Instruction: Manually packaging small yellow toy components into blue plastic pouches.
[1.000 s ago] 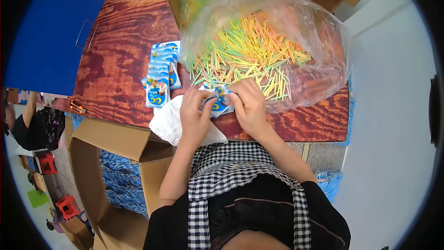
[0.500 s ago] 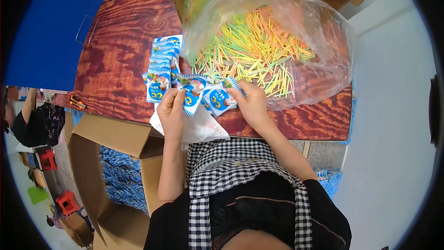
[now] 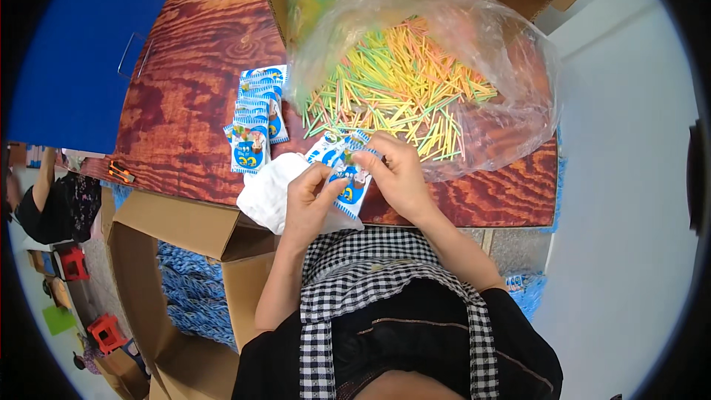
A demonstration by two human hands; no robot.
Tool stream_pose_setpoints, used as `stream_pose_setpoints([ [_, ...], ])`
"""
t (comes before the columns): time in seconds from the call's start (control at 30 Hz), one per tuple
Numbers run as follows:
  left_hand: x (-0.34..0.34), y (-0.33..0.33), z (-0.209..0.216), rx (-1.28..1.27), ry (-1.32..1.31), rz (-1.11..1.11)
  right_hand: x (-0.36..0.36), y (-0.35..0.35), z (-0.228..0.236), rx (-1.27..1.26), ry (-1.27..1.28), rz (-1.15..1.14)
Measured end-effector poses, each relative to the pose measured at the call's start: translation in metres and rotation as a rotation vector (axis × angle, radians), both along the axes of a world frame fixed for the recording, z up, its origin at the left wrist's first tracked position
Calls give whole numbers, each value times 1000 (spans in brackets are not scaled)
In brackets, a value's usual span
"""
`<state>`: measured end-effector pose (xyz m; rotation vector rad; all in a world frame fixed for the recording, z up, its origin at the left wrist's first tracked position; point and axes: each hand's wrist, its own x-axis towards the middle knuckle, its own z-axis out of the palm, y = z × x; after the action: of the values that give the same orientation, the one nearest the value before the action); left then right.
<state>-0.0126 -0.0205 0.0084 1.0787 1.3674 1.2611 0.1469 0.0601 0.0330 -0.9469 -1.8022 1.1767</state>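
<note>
A small blue-and-white printed packet (image 3: 352, 187) is between my hands, over the table's near edge. My left hand (image 3: 305, 201) pinches it at its left side, and the closed fingers of my right hand (image 3: 398, 176) grip near its top. Behind it, a second similar packet (image 3: 324, 150) shows in part; how it is held I cannot tell. Against my left hand lies a crumpled white plastic bag (image 3: 270, 191). Farther left, several like packets lie overlapped in a stack (image 3: 257, 112).
A large clear plastic bag (image 3: 511, 115) full of thin coloured sticks (image 3: 400, 81) lies open on the red wood-grain table (image 3: 200, 44). An open carton (image 3: 178, 215) with blue packets stands below at left. An orange cutter (image 3: 121, 171) rests near the left edge. Another person (image 3: 63, 200) is at far left.
My left hand has moved right and down with its packet, bringing it over the other one near my right hand. More of the white bag now shows.
</note>
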Motion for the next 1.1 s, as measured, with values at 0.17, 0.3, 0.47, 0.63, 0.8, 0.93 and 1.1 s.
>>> stream_pose_setpoints([
  [0.17, 0, 6, -3, 158, 353, 36, -3, 12, -15, -235, 64, 24],
  [0.3, -9, 1, -1, 84, 286, 84, -5, 65, -20, 436, -355, -249],
  [0.47, 1, 3, -4, 16, 120, 129, -28, 108, -31, 688, -940, -356],
  [0.63, -4, 1, -7, 39, 143, 98, -40, 121, -37, 710, -1019, -396],
  [0.8, -13, -2, -10, 26, 95, 140, -18, 135, -43, 637, -856, -348],
  [0.93, -11, -3, -5, 2, -80, 177, 1, 132, -11, -199, -269, -219],
  [1.1, -7, 4, -3, -2, -242, 151, 40, 123, -26, -876, 591, 268],
])
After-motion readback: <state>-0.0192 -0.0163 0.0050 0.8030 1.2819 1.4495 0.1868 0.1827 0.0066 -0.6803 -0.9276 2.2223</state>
